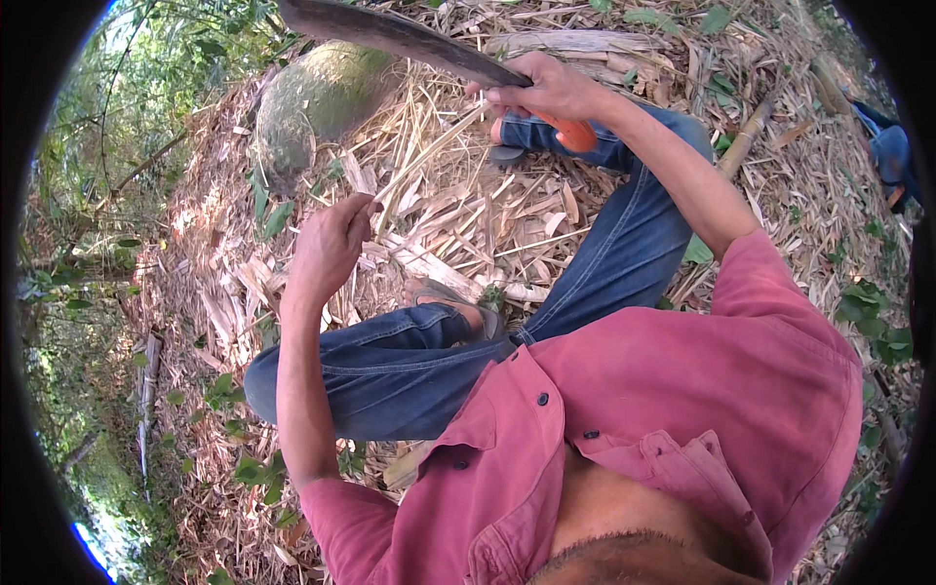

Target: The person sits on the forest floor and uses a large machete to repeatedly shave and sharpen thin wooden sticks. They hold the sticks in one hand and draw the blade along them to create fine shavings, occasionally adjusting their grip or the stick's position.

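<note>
— Gripping the handle of a long dark blade [390, 37], the right hand [551, 90] is clenched hard around it, blade pointing up and to the person's left. See the left hand [327, 244]?

— Yes, it's pinched on one end of a thin bamboo strip [429, 151], which runs up to touch the blade near the right hand.

— My worry is a slip. The strip is thin and held only at its end, so if the edge skids off it, I'd judge the blade could swing toward the left fingers or the bent knee in blue jeans [409, 361] below.

— And the sandalled foot [453, 304] sits just under the work too. Count for me?

— One blade, one strip in hand, two hands. One mossy round stone [317, 102] beyond, and one bamboo pole [746, 136] lying at right. Split bamboo scraps [458, 224] cover the ground, too many to count.
</note>
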{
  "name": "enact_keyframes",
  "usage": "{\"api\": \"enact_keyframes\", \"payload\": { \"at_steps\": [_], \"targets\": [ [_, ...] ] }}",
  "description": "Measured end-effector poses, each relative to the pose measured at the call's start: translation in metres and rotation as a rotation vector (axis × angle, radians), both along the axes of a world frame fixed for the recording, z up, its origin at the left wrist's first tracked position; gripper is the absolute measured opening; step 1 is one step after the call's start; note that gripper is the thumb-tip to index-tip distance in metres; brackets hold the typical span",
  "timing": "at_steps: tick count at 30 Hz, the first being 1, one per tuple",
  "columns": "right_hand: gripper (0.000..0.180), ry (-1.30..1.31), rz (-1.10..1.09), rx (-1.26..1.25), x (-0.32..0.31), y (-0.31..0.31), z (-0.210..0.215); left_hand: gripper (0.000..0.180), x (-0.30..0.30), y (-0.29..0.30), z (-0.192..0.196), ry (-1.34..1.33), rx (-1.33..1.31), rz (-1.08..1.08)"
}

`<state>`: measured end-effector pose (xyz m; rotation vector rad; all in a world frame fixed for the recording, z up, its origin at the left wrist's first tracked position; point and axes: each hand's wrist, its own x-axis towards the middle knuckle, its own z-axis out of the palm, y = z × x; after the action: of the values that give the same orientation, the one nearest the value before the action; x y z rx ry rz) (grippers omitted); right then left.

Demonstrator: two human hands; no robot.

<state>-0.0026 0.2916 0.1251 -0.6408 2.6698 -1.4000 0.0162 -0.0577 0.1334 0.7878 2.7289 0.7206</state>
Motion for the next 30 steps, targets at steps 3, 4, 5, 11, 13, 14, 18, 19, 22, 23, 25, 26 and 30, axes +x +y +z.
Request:
{"api": "enact_keyframes", "payload": {
  "at_steps": [3,4,5,11,13,14,18,19,22,23,25,26,30],
  "targets": [
    [0.032,0.431,-0.145,0.148,-0.012,0.006,-0.012,0.02,-0.001,0.007,-0.004,-0.299,0.312,0.107],
    [0.032,0.615,-0.181,0.203,-0.015,0.003,-0.007,0.019,-0.001,0.009,-0.006,-0.386,0.403,0.164],
    [0.031,0.646,-0.215,0.279,-0.015,0.0,-0.003,0.019,-0.002,0.011,-0.009,-0.473,0.494,0.221],
    [0.028,0.299,-0.321,0.489,0.019,-0.033,0.0,0.018,0.001,0.017,-0.018,-0.834,0.772,0.365],
    [0.029,0.203,-0.317,0.421,0.022,-0.043,-0.01,0.018,0.004,0.024,-0.017,-0.86,0.792,0.383],
    [0.029,0.191,-0.317,0.41,0.022,-0.047,-0.014,0.018,0.005,0.026,-0.019,-0.878,0.834,0.39],
    [0.031,0.026,-0.233,0.365,0.017,-0.061,-0.011,0.017,0.007,0.037,-0.027,-0.952,0.962,0.46],
    [0.032,-0.065,-0.183,0.353,0.011,-0.069,0.001,0.017,0.006,0.037,-0.03,-0.966,0.989,0.496],
    [0.041,-0.223,-0.05,0.072,0.002,-0.083,0.054,0.017,0.003,0.027,-0.043,-0.959,1.018,0.507],
    [0.043,-0.04,-0.029,0.026,-0.005,-0.08,0.061,0.016,0.001,0.026,-0.044,-0.952,1.032,0.517],
    [0.046,-0.028,-0.084,0.025,-0.01,-0.077,0.048,0.016,0.002,0.027,-0.042,-0.941,1.03,0.533],
    [0.049,-0.019,-0.11,0.023,-0.014,-0.076,0.043,0.016,-0.005,0.025,-0.038,-0.913,1.035,0.532],
    [0.054,-0.08,-0.275,0.331,-0.013,-0.052,-0.034,0.022,-0.002,0.028,-0.028,-0.97,1.073,0.576]
  ]
}}
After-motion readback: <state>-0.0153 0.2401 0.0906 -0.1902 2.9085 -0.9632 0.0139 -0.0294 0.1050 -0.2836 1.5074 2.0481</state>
